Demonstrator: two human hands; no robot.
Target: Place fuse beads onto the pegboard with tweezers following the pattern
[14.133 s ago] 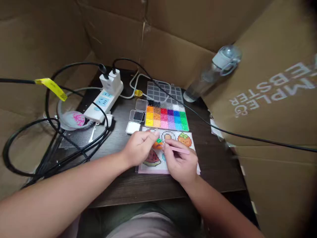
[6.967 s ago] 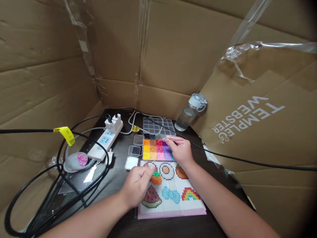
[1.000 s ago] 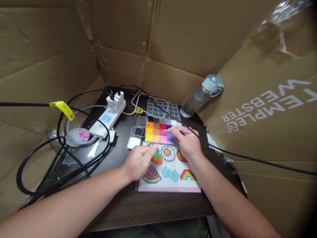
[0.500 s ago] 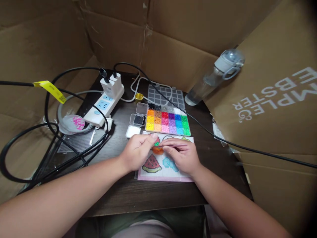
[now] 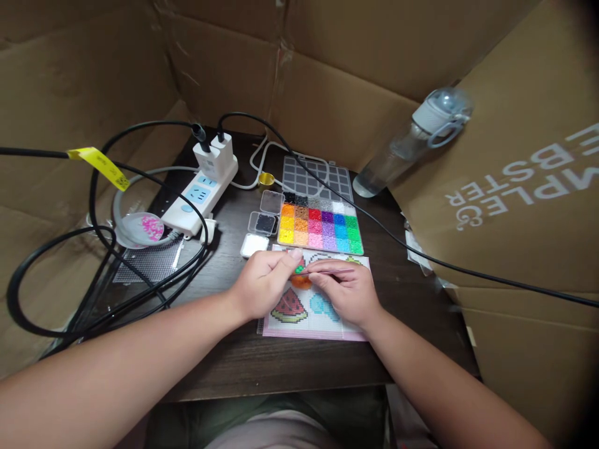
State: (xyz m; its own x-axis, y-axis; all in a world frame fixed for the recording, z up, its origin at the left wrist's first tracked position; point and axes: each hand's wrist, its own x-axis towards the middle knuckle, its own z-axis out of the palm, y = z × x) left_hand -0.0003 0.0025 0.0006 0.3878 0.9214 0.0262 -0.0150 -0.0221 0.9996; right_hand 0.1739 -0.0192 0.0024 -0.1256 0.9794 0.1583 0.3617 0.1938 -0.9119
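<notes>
My left hand is closed at the left of the patterned sheet, its thumb and fingers pinched near a small patch of green beads. What it grips is too small to make out. In my right hand are thin pinkish tweezers, held nearly level with their tip at the green beads. Orange beads lie just below that tip. A printed watermelon slice shows on the sheet, and a light blue picture is partly covered by my right hand.
Behind the sheet lies a bead box of many colours. Small clear boxes stand to its left. A power strip, looped black cables and a bowl of pink beads are at the left. A bottle leans at the back right.
The whole view has shifted slightly, with the objects a little further right and up. Both hands keep nearly the same pose over the sheet, and the tweezers stay at the green beads.
</notes>
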